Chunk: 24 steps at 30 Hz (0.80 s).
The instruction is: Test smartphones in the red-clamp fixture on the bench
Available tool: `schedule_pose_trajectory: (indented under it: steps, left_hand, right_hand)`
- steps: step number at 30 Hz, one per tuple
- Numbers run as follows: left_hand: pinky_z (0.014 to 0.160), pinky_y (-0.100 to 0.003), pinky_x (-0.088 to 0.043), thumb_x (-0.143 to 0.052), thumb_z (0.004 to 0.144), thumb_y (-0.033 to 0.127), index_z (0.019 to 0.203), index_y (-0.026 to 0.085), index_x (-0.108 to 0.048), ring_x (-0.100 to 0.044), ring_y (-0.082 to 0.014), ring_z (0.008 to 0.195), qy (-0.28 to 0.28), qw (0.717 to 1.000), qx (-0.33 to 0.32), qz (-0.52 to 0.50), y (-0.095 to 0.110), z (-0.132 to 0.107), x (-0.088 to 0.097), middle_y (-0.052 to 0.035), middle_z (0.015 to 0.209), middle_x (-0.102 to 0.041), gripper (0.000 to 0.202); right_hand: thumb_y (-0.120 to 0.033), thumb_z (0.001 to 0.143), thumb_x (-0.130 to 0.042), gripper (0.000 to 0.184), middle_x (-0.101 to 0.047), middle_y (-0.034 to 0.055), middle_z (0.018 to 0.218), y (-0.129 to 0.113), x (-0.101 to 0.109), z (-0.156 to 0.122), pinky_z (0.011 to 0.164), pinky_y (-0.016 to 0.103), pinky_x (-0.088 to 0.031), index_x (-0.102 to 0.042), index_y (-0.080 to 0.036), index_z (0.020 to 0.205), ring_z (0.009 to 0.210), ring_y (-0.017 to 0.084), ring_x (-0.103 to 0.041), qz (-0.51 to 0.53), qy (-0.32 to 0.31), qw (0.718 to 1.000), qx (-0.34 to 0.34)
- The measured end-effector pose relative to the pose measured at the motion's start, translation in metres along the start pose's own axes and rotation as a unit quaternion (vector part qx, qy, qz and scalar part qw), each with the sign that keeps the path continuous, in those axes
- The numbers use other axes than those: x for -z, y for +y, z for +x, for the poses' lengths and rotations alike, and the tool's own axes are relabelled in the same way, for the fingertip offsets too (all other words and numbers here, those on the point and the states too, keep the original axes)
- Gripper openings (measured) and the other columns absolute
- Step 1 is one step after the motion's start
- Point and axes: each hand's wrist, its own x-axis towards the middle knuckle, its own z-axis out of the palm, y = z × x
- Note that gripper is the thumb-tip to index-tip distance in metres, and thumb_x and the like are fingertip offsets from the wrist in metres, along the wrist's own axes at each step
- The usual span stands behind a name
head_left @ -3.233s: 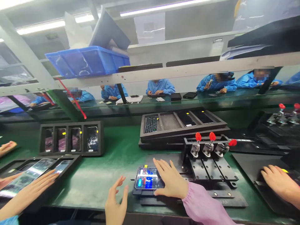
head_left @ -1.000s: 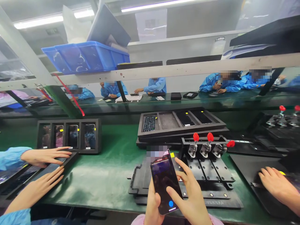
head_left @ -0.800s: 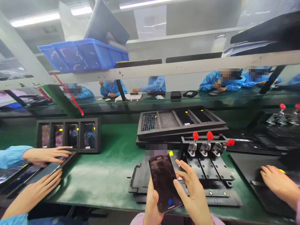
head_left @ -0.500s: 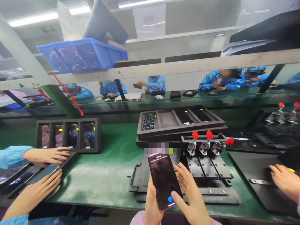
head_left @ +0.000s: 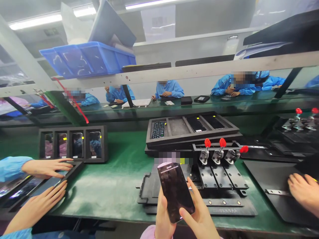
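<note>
A smartphone [head_left: 175, 189] with a dark screen and small pale text near its top is held upright, tilted toward me. My left hand [head_left: 163, 212] grips its left edge from below. The thumb of my right hand [head_left: 199, 214] rests on the lower screen, while that hand's fingers press along the right edge. Behind the phone, a black clamping fixture [head_left: 229, 205] sits on the bench, with red-tipped toggle clamps [head_left: 218, 154] over metal plates.
Foam trays of phones stand at the back [head_left: 154, 142] and left [head_left: 104, 146]. A co-worker's hands [head_left: 47, 192] touch a phone in a left tray. Another person's hand [head_left: 304, 192] rests over a black plate [head_left: 264, 176]. A blue bin [head_left: 87, 59] sits on the overhead shelf.
My right hand's fingers have closed in against the phone's right edge. A blue round spot low on the screen is gone. Across the bench, a person has lowered a raised hand.
</note>
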Motion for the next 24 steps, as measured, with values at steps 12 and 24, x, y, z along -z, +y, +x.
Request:
schedule_pose_trajectory:
  steps: [12, 24]
  left_hand:
    - [0.097, -0.048, -0.040, -0.052, 0.080, 0.053, 0.114, 0.023, -0.058, -0.056, -0.0292, 0.110, 0.033, 0.998, 0.046, 0.022, 0.020, 0.011, -0.019, -0.0081, 0.104, -0.069, 0.045]
    - [0.080, -0.040, -0.051, -0.048, 0.080, 0.059, 0.107, 0.012, -0.060, -0.065, -0.0250, 0.088, 0.002, 0.984, 0.095, 0.150, 0.072, 0.188, -0.087, -0.0098, 0.091, -0.069, 0.055]
  right_hand:
    - [-0.055, 0.068, -0.064, 0.093, -0.035, 0.0105, 0.141, -0.005, 0.007, -0.001, 0.094, 0.038, -0.043, -0.009, -0.032, 0.139, 0.123, 0.024, -0.043, 0.001, -0.008, 1.000, 0.029]
    - [-0.051, 0.075, -0.058, 0.058, -0.050, 0.0119, 0.129, -0.028, 0.049, 0.006, 0.091, 0.038, -0.045, -0.041, -0.029, 0.126, 0.111, 0.026, -0.053, -0.081, 0.049, 0.992, 0.082]
